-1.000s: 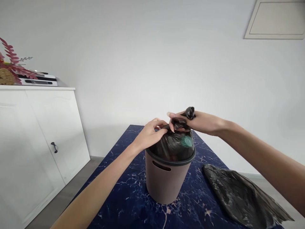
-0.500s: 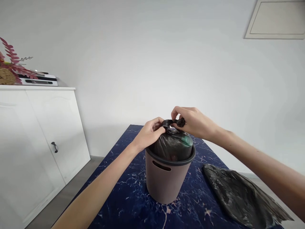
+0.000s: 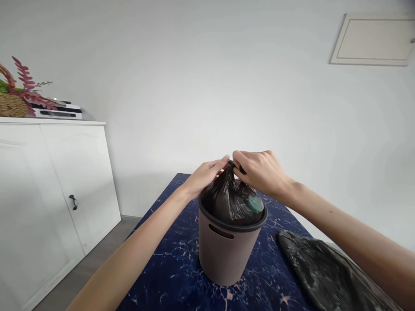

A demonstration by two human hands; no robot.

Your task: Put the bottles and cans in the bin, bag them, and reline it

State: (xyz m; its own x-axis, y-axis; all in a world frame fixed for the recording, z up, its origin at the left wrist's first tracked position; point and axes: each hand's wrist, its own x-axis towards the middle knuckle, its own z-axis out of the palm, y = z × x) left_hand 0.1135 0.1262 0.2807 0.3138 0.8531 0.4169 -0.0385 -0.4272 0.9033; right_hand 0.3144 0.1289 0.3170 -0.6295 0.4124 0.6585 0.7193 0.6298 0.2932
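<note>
Both hands (image 3: 256,172) now together atop one bin's (image 3: 227,248) one bag (image 3: 231,198).

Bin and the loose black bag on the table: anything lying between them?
Nothing: the head view shows only bare blue marbled table between the bin and the loose black bag.

No text, label, brand, number or sign can be read anywhere in this view. The black bag (image 3: 231,198) gripped by the left hand (image 3: 204,176) and the right hand (image 3: 259,172) has a plain surface without print. The bin (image 3: 223,250) just under the hands shows no marking. The second black bag (image 3: 327,272), below the right forearm, is plain too. The flat device (image 3: 58,111) on the cabinet, far to the left of the left hand, is too small to show any letters.
</note>
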